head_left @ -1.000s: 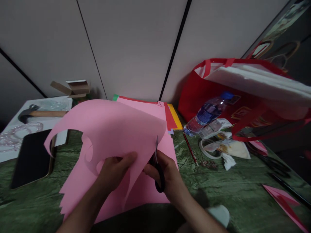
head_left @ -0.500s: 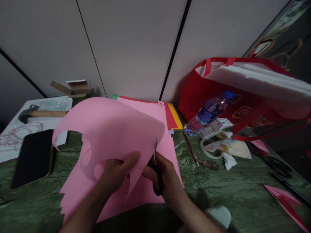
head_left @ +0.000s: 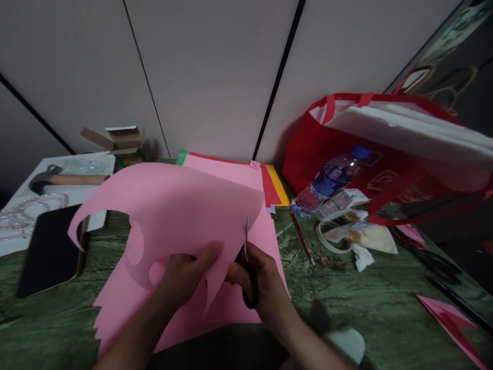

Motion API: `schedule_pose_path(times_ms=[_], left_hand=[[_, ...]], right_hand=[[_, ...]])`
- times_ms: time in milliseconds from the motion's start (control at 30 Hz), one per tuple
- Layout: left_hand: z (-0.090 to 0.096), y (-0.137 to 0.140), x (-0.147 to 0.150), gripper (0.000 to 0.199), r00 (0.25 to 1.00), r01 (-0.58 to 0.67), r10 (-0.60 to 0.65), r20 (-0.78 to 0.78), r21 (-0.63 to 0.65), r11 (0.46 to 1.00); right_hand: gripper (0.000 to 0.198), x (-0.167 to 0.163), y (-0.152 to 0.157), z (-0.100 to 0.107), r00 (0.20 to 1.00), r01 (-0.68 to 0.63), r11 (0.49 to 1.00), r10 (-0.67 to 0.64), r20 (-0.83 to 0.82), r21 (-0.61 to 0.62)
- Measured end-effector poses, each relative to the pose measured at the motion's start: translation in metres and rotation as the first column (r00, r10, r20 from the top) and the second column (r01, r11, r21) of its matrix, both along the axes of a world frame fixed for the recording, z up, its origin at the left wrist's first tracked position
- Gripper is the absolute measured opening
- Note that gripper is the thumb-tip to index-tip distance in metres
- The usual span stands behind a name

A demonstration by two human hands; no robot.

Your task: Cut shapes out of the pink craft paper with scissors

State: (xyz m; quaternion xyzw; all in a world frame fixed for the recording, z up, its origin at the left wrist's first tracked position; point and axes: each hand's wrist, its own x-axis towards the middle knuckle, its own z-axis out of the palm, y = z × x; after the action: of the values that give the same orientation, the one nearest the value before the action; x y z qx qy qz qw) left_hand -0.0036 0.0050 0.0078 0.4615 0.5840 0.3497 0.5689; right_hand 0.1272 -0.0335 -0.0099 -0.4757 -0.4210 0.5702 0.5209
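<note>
A large pink sheet of paper [head_left: 177, 205], with curved cutouts along its left and lower edges, is held up and bends over toward the left. My left hand [head_left: 188, 280] pinches its lower part, thumb on top. In my right hand [head_left: 262, 280] are black-handled scissors [head_left: 251, 288], fingers closed round the handles. Their blades point upward at the sheet's right part; the lower blade is hidden. Under both hands lie more pink sheets [head_left: 231, 308], with a jagged edge at the left.
A phone [head_left: 54, 246], a hammer [head_left: 77, 179] and a clear beaded string [head_left: 34, 216] lie left. At right are a pencil [head_left: 302, 236], a tape roll [head_left: 327, 241], a leaning water bottle [head_left: 327, 180], a red bag [head_left: 308, 149] and other black scissors [head_left: 437, 264]. Coloured paper [head_left: 280, 186] lies behind.
The held sheet's left side has dropped a little and its curled tip has shifted left, over the phone. Both hands stay nearly in place.
</note>
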Motion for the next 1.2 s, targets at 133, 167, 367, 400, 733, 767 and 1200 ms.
schedule_pose_path(times_ms=[133,167,367,400,733,767,1200], left_hand=[[-0.0025,-0.0001,-0.0002,0.027,0.997,-0.038,0.038,-0.070,0.006,0.999],[-0.0031,0.0000,-0.0003,0.027,0.995,-0.041,0.041,-0.090,0.004,0.999],[-0.0039,-0.0018,-0.0004,0.032,0.984,-0.034,0.027,-0.178,-0.037,0.999],[-0.0035,-0.0021,-0.0002,0.032,0.982,-0.039,0.031,-0.184,-0.041,0.998],[-0.0010,-0.0017,0.0006,0.023,0.995,-0.016,0.012,-0.098,-0.046,0.999],[-0.0007,-0.0019,0.0009,0.023,0.996,-0.015,0.011,-0.085,-0.043,0.999],[-0.0013,-0.0006,-0.0016,0.028,0.987,0.023,-0.031,-0.155,-0.052,0.998]], right_hand=[[0.028,-0.0004,-0.0002,-0.0017,1.000,0.017,1.000,-0.017,-0.010,-0.007],[0.029,-0.0002,-0.0001,-0.0018,1.000,0.021,1.000,-0.021,-0.017,-0.008],[0.033,0.0020,0.0009,-0.0002,0.999,0.026,0.999,-0.027,-0.042,-0.019],[0.033,0.0022,0.0009,-0.0005,0.999,0.024,1.000,-0.025,-0.047,-0.017],[0.030,0.0020,0.0003,-0.0016,0.997,0.016,1.000,-0.017,-0.072,-0.015],[0.030,0.0020,0.0004,-0.0012,0.997,0.017,1.000,-0.018,-0.072,-0.014],[0.027,0.0012,0.0010,-0.0028,0.997,0.021,1.000,-0.021,-0.069,-0.003]])
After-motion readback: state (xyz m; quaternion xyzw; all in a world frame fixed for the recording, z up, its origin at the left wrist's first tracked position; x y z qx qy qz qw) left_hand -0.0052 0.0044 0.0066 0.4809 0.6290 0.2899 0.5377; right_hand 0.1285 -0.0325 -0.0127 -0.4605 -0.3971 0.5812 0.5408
